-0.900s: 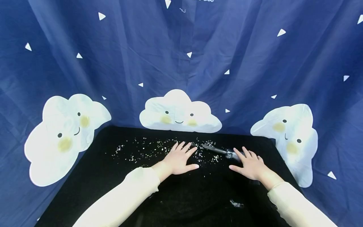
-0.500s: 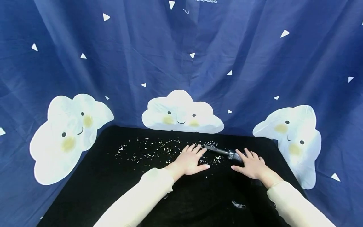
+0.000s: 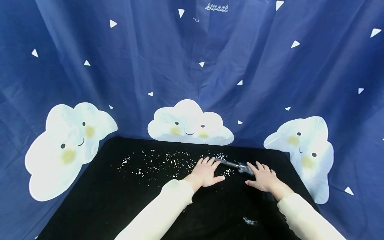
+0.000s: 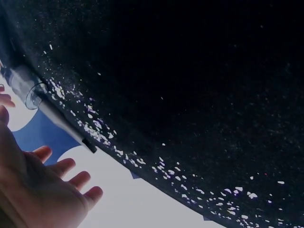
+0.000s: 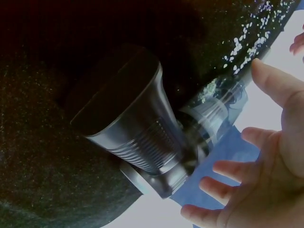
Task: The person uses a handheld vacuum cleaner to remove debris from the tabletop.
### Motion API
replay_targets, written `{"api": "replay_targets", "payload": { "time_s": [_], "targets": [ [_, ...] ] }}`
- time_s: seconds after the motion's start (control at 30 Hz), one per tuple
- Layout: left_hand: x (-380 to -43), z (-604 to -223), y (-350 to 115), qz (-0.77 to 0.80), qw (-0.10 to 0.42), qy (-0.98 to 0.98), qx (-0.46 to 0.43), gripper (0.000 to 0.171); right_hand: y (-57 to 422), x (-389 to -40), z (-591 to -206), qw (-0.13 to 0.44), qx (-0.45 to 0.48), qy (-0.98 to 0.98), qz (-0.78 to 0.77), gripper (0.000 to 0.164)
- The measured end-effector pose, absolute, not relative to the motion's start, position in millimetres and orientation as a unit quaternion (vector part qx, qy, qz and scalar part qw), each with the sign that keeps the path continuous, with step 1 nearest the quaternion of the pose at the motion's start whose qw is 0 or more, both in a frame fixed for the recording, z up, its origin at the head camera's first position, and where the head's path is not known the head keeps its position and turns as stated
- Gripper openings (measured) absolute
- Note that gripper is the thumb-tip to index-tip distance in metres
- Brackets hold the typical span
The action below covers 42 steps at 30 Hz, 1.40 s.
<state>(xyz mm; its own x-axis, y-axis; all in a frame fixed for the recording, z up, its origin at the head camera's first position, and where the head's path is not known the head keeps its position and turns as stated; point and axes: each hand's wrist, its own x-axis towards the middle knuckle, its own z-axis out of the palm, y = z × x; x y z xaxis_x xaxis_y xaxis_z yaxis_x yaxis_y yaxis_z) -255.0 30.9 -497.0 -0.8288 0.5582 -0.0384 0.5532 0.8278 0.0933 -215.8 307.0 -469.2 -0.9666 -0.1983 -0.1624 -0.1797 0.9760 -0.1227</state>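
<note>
A handheld vacuum cleaner (image 3: pixel 244 168) lies on the black tabletop (image 3: pixel 150 206) at the right, its long nozzle (image 3: pixel 228 163) pointing left. My left hand (image 3: pixel 205 174) is spread beside the nozzle's tip, over scattered white bits (image 3: pixel 125 160). In the left wrist view, a gap shows between my fingers and the nozzle (image 4: pixel 64 122). At the vacuum's rear, my right hand (image 3: pixel 264 178) hovers with fingers apart, partly hiding the body. The right wrist view shows the dark flared body (image 5: pixel 147 128) and clear dust cup (image 5: pixel 213 114), neither wrapped by my fingers. Whether either hand touches it is unclear.
A crumpled clear scrap (image 3: pixel 249 221) lies near the front right. Behind the table hangs a blue curtain (image 3: pixel 171 43) printed with white clouds. White bits stretch leftward along the table's far side.
My left hand has moved right, from among the white bits to the nozzle's tip. The right hand stays near the vacuum's rear with fingers spread. The head view has shifted slightly.
</note>
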Motion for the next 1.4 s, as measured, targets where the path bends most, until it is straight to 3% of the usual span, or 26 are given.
{"api": "replay_targets", "payload": {
  "time_s": [0.83, 1.27, 1.4],
  "targets": [
    [-274, -513, 60, 0.015, 0.06, 0.957, 0.282, 0.075, 314, -221, -473, 0.084, -0.086, 0.991, -0.055, 0.075],
    [-271, -508, 64, 0.01, 0.032, 0.958, 0.284, 0.078, 339, -245, -493, 0.043, -0.072, 0.991, -0.1, 0.07],
    [-270, -508, 65, 0.008, 0.026, 0.959, 0.283, 0.081, 348, -247, -500, 0.053, -0.048, 0.99, -0.122, 0.07]
  ]
}}
